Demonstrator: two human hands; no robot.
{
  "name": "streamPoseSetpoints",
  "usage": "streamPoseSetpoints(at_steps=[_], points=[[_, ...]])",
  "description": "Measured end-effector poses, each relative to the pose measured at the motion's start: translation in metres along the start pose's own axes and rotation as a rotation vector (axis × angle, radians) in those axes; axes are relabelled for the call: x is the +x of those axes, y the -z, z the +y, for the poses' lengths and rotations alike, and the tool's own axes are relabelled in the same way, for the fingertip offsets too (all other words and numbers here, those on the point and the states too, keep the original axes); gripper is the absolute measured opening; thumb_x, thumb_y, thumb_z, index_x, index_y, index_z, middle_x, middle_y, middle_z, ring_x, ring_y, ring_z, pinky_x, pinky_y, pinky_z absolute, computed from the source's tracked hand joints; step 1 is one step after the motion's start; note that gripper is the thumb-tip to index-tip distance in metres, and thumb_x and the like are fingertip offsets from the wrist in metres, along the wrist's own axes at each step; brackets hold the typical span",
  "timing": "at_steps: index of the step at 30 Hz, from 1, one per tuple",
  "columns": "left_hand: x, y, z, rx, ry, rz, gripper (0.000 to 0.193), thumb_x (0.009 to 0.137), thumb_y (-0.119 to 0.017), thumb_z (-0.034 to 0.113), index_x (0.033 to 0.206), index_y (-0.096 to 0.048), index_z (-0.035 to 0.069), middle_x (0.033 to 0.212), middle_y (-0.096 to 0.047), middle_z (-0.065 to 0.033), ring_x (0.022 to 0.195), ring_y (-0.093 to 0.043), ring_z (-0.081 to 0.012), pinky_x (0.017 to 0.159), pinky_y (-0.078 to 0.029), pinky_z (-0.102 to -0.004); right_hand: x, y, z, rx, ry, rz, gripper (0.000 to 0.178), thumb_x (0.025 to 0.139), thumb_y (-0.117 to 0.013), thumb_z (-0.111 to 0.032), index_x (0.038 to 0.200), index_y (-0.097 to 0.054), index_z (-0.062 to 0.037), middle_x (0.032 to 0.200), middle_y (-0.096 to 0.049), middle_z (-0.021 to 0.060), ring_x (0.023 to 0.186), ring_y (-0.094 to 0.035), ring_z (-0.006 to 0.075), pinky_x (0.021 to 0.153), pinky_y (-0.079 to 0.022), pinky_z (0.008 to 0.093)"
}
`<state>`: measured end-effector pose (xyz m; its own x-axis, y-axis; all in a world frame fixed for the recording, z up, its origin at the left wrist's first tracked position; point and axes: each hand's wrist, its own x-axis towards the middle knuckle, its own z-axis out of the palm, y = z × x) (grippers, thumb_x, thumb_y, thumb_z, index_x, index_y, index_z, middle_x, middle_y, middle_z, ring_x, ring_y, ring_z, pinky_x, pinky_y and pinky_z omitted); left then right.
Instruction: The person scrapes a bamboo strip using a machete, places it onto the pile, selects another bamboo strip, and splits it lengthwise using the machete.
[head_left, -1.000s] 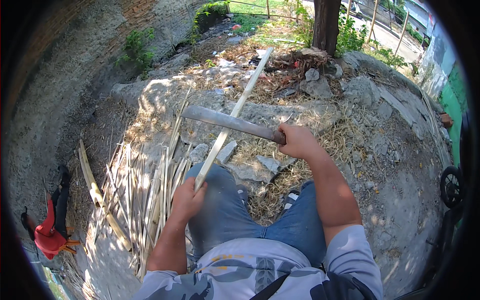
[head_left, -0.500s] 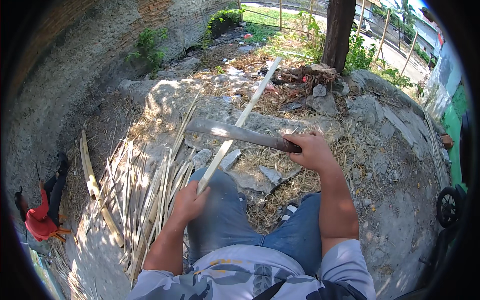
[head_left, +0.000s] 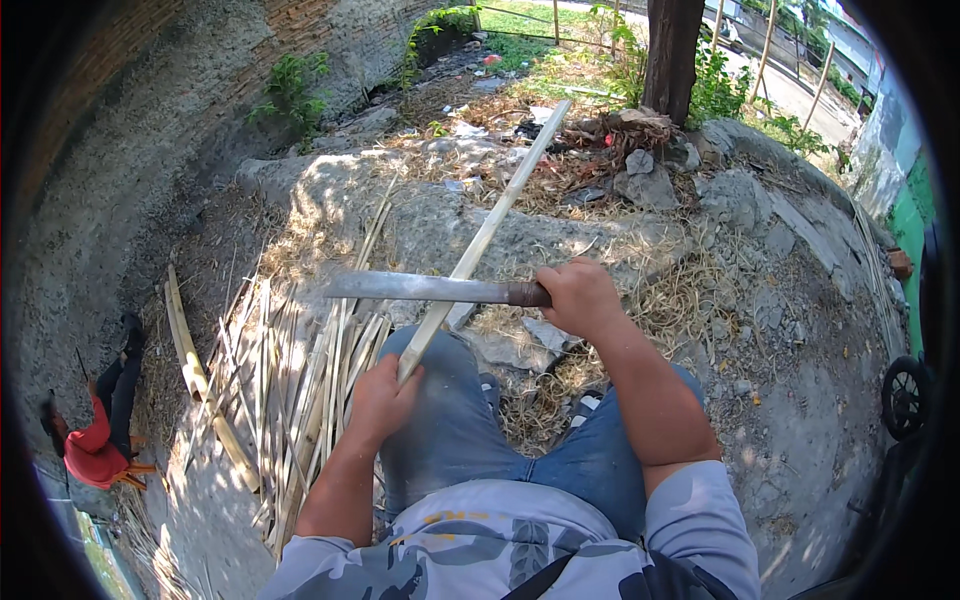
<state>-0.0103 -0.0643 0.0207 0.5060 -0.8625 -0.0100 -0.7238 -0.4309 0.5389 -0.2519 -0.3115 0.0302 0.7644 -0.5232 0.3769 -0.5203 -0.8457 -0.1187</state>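
Observation:
My left hand (head_left: 384,400) is closed around the near end of a long, pale bamboo strip (head_left: 490,228), just above my left knee. The strip slants away from me, up and to the right. In my right hand (head_left: 580,298) is the dark handle of a machete (head_left: 420,287), gripped tightly. Its broad grey blade points left and lies across the strip, a short way beyond my left hand. Whether the edge bites into the bamboo I cannot tell.
Many split bamboo strips (head_left: 300,400) lie heaped to my left, with thicker bamboo pieces (head_left: 205,385) beyond. A person in red (head_left: 90,450) sits at the far left. Ahead are broken stones (head_left: 545,335), dry shavings (head_left: 640,310) and a tree trunk (head_left: 672,60). A wheel (head_left: 904,398) stands right.
The machete has come nearer to me and left along the strip, and its blade now lies more level. My left hand keeps its hold on the bamboo strip, almost unmoved.

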Motion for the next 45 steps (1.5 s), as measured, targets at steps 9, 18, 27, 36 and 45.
streamPoseSetpoints(at_steps=[9, 18, 27, 36, 45], points=[[0.003, 0.000, -0.004, 0.003, -0.003, -0.014, 0.036, 0.095, -0.068, 0.037, 0.099, -0.064, 0.001, 0.082, -0.069, -0.0256, 0.081, -0.069, -0.0452, 0.072, -0.051, -0.0511, -0.004, -0.009, 0.011, 0.045, -0.226, -0.004, 0.019, 0.078, -0.075, -0.027, 0.088, -0.065, -0.0135, 0.079, -0.070, 0.0087, 0.078, -0.070, 0.0338, 0.080, -0.053, 0.0458], [0.001, -0.003, -0.004, 0.037, -0.030, 0.019, 0.036, 0.094, -0.067, 0.036, 0.096, -0.063, 0.000, 0.082, -0.069, -0.0270, 0.080, -0.068, -0.0467, 0.073, -0.051, -0.0526, 0.004, -0.017, -0.013, -0.031, 0.182, 0.109, 0.021, 0.068, -0.077, -0.024, 0.084, -0.066, -0.0148, 0.072, -0.069, 0.0055, 0.071, -0.069, 0.0281, 0.080, -0.051, 0.0380], [0.004, -0.002, -0.005, -0.009, -0.023, 0.014, 0.036, 0.095, -0.068, 0.038, 0.096, -0.064, 0.001, 0.078, -0.068, -0.0236, 0.076, -0.067, -0.0450, 0.069, -0.050, -0.0518, -0.007, -0.020, 0.040, 0.058, -0.394, 0.030, 0.022, 0.076, -0.079, -0.026, 0.090, -0.068, -0.0131, 0.077, -0.071, 0.0113, 0.077, -0.070, 0.0354, 0.074, -0.055, 0.0513], [0.002, -0.007, -0.006, -0.003, -0.019, 0.055, 0.035, 0.095, -0.066, 0.035, 0.096, -0.062, 0.000, 0.078, -0.068, -0.0250, 0.078, -0.067, -0.0463, 0.070, -0.049, -0.0530, 0.003, -0.024, -0.002, 0.044, 0.088, 0.112, 0.023, 0.069, -0.078, -0.025, 0.084, -0.065, -0.0149, 0.077, -0.070, 0.0050, 0.074, -0.070, 0.0273, 0.081, -0.052, 0.0400], [-0.001, 0.001, -0.001, -0.015, -0.027, -0.013, 0.033, 0.094, -0.068, 0.034, 0.098, -0.065, 0.002, 0.080, -0.069, -0.0240, 0.079, -0.068, -0.0445, 0.071, -0.050, -0.0514, -0.004, -0.019, 0.070, 0.182, -0.613, 0.145, 0.020, 0.080, -0.075, -0.026, 0.093, -0.069, -0.0118, 0.085, -0.072, 0.0119, 0.084, -0.071, 0.0354, 0.078, -0.054, 0.0500]])
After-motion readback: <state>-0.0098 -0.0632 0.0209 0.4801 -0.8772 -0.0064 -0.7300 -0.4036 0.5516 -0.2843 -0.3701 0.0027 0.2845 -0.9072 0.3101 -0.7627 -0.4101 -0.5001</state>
